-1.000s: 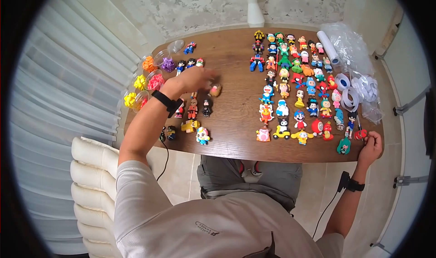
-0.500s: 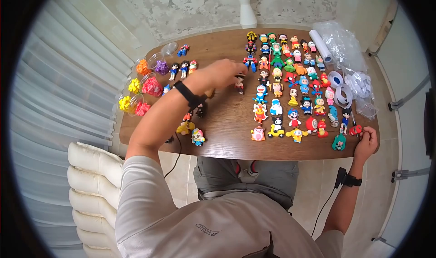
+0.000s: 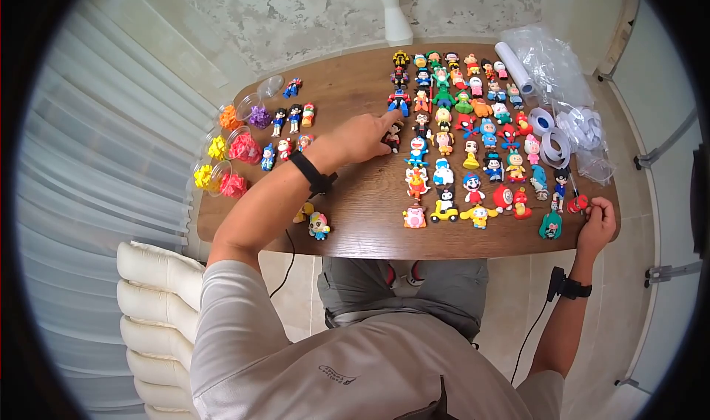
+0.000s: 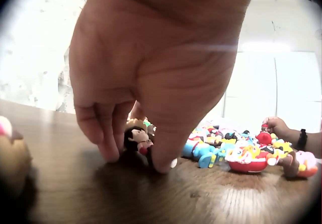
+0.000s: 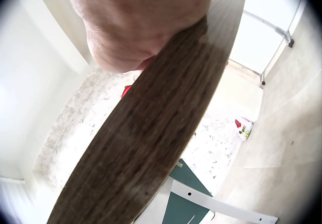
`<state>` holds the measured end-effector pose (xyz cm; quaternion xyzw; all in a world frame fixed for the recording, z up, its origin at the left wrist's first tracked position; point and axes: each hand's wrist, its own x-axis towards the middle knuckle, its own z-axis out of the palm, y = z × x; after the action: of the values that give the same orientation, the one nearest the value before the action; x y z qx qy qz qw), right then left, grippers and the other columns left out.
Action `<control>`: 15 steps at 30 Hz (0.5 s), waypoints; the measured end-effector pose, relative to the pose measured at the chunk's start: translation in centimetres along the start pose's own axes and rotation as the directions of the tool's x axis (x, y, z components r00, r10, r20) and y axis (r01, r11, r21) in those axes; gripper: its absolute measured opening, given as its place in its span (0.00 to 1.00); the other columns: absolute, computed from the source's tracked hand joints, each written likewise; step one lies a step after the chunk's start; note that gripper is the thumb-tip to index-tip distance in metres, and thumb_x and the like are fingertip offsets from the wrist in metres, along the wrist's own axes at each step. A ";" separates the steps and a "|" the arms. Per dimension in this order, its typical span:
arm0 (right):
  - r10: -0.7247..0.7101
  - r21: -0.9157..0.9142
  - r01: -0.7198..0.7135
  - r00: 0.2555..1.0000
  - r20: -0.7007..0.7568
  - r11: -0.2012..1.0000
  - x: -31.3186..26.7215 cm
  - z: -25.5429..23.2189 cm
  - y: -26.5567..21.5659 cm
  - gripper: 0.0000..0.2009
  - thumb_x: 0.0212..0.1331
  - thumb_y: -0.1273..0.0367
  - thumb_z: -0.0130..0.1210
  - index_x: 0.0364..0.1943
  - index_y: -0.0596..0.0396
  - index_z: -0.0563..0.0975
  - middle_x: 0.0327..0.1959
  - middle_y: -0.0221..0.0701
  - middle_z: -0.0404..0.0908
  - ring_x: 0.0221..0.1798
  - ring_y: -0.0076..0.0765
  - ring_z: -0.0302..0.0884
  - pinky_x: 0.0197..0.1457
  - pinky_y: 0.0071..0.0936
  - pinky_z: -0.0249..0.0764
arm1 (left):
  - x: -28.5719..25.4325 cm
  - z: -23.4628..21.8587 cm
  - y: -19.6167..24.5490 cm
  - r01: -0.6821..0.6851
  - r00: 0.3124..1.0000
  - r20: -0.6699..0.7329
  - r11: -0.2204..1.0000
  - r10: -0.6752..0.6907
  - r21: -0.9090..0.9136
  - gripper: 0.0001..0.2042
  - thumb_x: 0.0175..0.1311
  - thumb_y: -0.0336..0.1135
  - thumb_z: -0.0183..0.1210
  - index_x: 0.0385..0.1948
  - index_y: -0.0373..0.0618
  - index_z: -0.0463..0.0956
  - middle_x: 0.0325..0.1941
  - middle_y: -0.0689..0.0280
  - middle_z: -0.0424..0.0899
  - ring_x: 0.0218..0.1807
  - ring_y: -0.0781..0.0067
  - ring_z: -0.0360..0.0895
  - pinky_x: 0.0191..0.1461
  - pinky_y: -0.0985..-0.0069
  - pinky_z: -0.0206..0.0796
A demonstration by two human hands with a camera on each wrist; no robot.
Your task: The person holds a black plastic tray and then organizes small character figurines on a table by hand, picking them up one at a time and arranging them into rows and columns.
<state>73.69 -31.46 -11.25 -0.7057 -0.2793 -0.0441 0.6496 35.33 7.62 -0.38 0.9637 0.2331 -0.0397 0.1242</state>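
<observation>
Beyond a mottled wall [image 3: 296, 21] behind, the largest thing I see is the brown table [image 3: 362, 231]. Low over it is the left hand [image 3: 366, 137]; its thumb and fingers are nearly closed, with the dark-haired figure [image 3: 394, 135] pinched between the tips. If these fingers open too wide, I think they could knock the robot [image 3: 399, 102] just beyond them, or the blue toy [image 3: 417, 151] near their right; a loose pinch could let the figure tip. The right hand [image 3: 597, 224], far to the right of these fingers, has bent fingers beside a red toy [image 3: 577, 203]; whether they hold it, I cannot tell. Farther around, a plastic bag [image 3: 558, 61] and a white roll [image 3: 513, 67] lie beyond the crowded toys, which leave little room to the right.
</observation>
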 end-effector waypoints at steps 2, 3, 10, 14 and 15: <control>0.002 0.018 -0.002 1.000 -0.005 1.000 -0.1 0.0 -0.1 0.07 0.66 0.78 0.49 0.38 0.57 0.80 0.27 0.23 0.76 0.30 0.15 0.70 0.33 0.14 0.64 | 0.6 0.4 0.2 -0.017 0.999 -0.049 1.000 0.018 0.017 0.37 0.59 0.40 0.68 0.70 0.49 0.59 0.43 0.49 0.85 0.47 0.42 0.83 0.53 0.53 0.72; -0.001 0.014 0.001 1.000 -0.005 1.000 -0.1 0.0 -0.1 0.07 0.66 0.78 0.49 0.38 0.57 0.80 0.27 0.23 0.76 0.30 0.15 0.70 0.33 0.14 0.64 | 0.9 0.6 0.2 -0.010 0.999 -0.050 1.000 0.011 0.011 0.37 0.59 0.40 0.68 0.70 0.49 0.59 0.43 0.49 0.85 0.47 0.42 0.83 0.53 0.53 0.72; -0.008 0.007 0.008 1.000 0.002 1.000 0.2 -0.1 0.0 0.07 0.65 0.78 0.49 0.37 0.58 0.80 0.30 0.23 0.76 0.31 0.15 0.71 0.34 0.14 0.65 | -0.6 -2.5 -0.6 0.029 0.998 -0.061 0.999 -0.030 -0.024 0.33 0.61 0.41 0.66 0.67 0.45 0.62 0.45 0.47 0.86 0.49 0.40 0.81 0.53 0.53 0.73; -0.008 0.006 0.008 1.000 -0.002 1.000 0.0 -0.1 0.0 0.07 0.65 0.78 0.48 0.38 0.58 0.80 0.31 0.23 0.76 0.31 0.15 0.71 0.34 0.15 0.66 | -3.8 -5.9 -3.8 0.212 0.977 0.007 0.977 -0.212 0.008 0.25 0.58 0.38 0.64 0.59 0.47 0.73 0.44 0.53 0.87 0.47 0.46 0.83 0.50 0.57 0.75; -0.013 0.005 0.013 1.000 0.002 1.000 0.1 0.1 -0.1 0.07 0.65 0.78 0.48 0.38 0.58 0.80 0.31 0.23 0.76 0.31 0.15 0.71 0.34 0.15 0.66 | -5.1 -5.8 -4.0 0.205 0.976 0.058 0.977 -0.209 0.063 0.24 0.58 0.38 0.63 0.59 0.46 0.74 0.44 0.53 0.87 0.47 0.47 0.84 0.51 0.57 0.75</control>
<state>73.73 -31.32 -11.13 -0.7025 -0.2843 -0.0469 0.6507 29.09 10.34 4.98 0.9355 0.3268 -0.0899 0.0995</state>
